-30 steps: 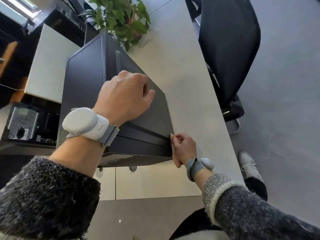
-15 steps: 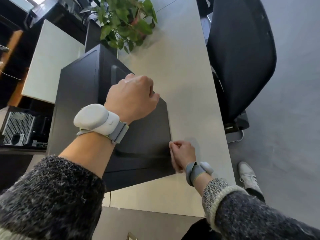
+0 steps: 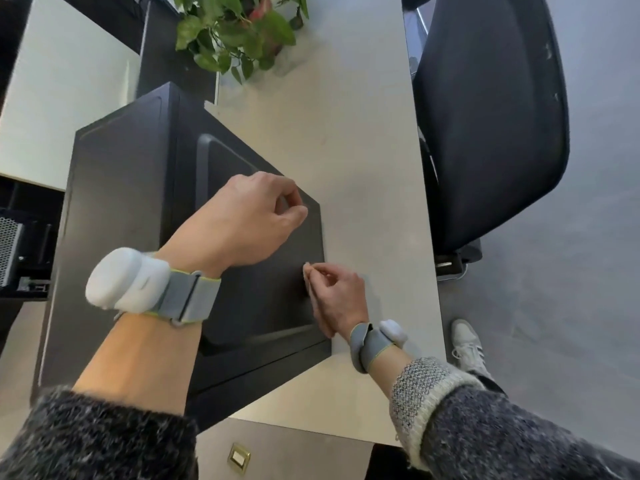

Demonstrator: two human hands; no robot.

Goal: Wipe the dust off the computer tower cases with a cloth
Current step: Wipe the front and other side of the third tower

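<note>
A black computer tower (image 3: 138,209) stands on the pale desk (image 3: 363,140), its recessed side panel facing right. My left hand (image 3: 242,223) hovers over that panel with its fingers curled under and thumb against the forefinger; nothing shows inside it. My right hand (image 3: 337,299) sits lower, at the panel's edge by the desk. Its fingers are curled, the thumb and forefinger pinch at that edge, and the side of the hand lies against the case. No cloth is in view. Both wrists carry white-and-grey bands.
A leafy potted plant (image 3: 239,32) stands on the desk behind the tower. A black office chair (image 3: 491,116) sits close to the desk's right edge. Another open case with a mesh grille (image 3: 10,251) shows at far left. My shoe (image 3: 467,344) is on the grey floor.
The tower has dropped from a tilt to stand flat on the desk. My left hand has come off its upper edge, and my right hand stays at the lower edge.
</note>
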